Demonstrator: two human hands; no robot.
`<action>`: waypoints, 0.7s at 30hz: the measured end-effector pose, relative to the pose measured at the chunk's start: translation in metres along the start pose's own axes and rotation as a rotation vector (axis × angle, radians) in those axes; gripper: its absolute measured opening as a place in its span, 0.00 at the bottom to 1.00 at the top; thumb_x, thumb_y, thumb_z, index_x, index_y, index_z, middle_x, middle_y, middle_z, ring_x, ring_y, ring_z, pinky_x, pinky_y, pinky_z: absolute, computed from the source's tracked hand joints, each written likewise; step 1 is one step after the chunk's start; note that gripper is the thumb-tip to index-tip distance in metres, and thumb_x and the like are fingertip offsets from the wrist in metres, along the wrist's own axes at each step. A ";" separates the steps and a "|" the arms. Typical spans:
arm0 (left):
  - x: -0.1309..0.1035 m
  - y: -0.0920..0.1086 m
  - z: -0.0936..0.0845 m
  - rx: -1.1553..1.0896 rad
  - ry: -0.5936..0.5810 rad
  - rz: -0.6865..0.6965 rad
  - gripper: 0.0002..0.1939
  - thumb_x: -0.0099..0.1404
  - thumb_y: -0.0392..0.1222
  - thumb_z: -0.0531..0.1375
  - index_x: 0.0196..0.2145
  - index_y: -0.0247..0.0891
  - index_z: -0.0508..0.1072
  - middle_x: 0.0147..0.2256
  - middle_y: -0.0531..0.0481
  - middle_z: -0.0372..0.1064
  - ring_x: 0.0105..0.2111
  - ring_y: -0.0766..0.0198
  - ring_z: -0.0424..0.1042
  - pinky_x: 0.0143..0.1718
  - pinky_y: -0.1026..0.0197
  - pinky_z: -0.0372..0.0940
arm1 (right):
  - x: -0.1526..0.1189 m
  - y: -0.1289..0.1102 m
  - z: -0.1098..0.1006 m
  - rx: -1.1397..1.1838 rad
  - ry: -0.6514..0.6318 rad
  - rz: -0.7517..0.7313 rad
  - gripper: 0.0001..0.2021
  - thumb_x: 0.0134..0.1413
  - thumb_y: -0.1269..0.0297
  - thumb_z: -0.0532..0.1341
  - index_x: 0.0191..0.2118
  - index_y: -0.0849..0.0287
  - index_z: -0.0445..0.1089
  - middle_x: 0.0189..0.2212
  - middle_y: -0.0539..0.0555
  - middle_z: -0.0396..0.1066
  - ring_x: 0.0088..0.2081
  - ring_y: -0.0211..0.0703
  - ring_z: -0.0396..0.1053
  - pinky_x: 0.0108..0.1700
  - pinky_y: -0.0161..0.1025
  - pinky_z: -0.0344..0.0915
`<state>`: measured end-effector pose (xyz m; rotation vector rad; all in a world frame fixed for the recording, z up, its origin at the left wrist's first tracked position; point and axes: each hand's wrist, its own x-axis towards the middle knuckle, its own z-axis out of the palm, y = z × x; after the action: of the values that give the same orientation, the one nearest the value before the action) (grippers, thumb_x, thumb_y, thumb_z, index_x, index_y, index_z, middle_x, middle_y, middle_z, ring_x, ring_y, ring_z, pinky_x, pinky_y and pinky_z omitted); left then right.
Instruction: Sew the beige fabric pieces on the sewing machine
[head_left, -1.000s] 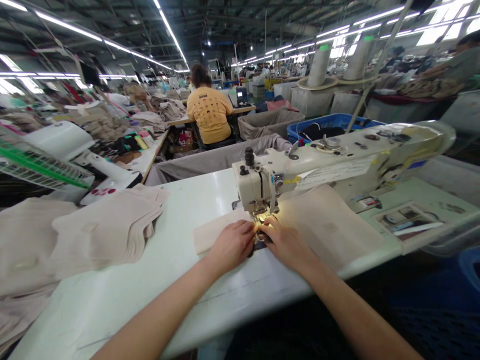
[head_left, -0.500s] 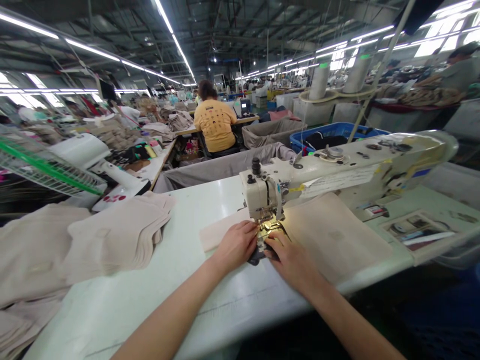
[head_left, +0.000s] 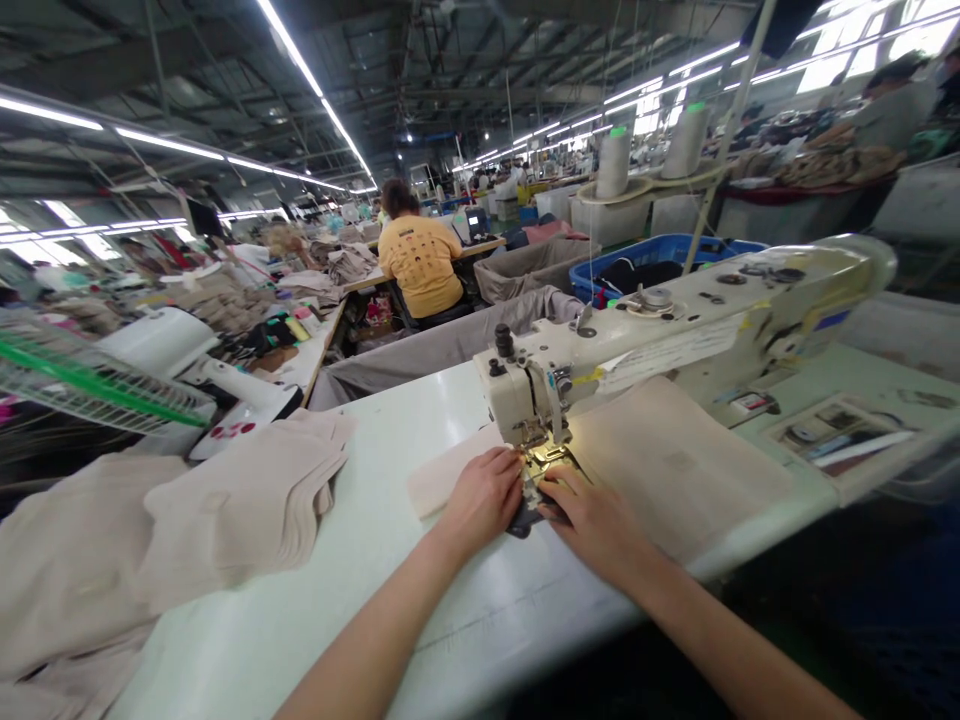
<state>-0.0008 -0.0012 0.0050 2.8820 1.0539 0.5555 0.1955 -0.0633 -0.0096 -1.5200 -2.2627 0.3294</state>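
Note:
My left hand (head_left: 486, 492) rests at the needle area of a sewing machine (head_left: 517, 392), fingers together and curled over the right end of a narrow beige fabric piece (head_left: 435, 482). My right hand (head_left: 594, 520) is just right of the needle, thumb and fingers bent in a pinch by the brass-coloured plate (head_left: 551, 457). What sits between those fingertips is hidden. A wide beige fabric panel (head_left: 675, 480) lies flat beneath the machine arm, to the right of my right hand.
Stacked beige panels (head_left: 247, 500) lie on the left of the pale table (head_left: 300, 640). A white fan (head_left: 161, 345) stands behind them. Small tools fill a tray (head_left: 840, 435) at right. Beyond are a cloth-lined bin (head_left: 420, 345), a blue basket (head_left: 675, 250) and a seated co-worker (head_left: 420, 260).
My view has tilted and shifted slightly, so the scene sits differently in the picture. Both hands stay at the needle, with little visible movement of the fabric.

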 end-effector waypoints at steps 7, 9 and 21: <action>-0.003 0.000 0.004 0.036 -0.006 -0.044 0.14 0.72 0.38 0.53 0.52 0.37 0.72 0.51 0.41 0.73 0.52 0.53 0.70 0.55 0.49 0.69 | 0.001 0.001 0.002 -0.016 0.016 -0.007 0.13 0.66 0.66 0.58 0.54 0.58 0.71 0.56 0.58 0.71 0.45 0.49 0.76 0.44 0.42 0.74; -0.002 0.000 0.005 0.045 -0.018 -0.066 0.14 0.72 0.38 0.53 0.52 0.37 0.72 0.52 0.41 0.72 0.53 0.53 0.70 0.55 0.49 0.69 | 0.001 0.002 0.004 -0.020 0.034 -0.023 0.12 0.66 0.66 0.58 0.53 0.58 0.70 0.56 0.58 0.71 0.45 0.48 0.76 0.44 0.41 0.73; -0.034 0.042 -0.015 0.017 -0.155 -0.212 0.19 0.67 0.30 0.55 0.55 0.34 0.70 0.54 0.40 0.71 0.53 0.52 0.70 0.55 0.49 0.69 | -0.016 0.008 0.005 -0.135 0.122 0.113 0.09 0.64 0.71 0.57 0.46 0.57 0.72 0.52 0.57 0.73 0.41 0.47 0.77 0.37 0.39 0.69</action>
<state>-0.0038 -0.0567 0.0144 2.7262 1.3202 0.3081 0.2053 -0.0749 -0.0205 -1.6920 -2.1471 0.1137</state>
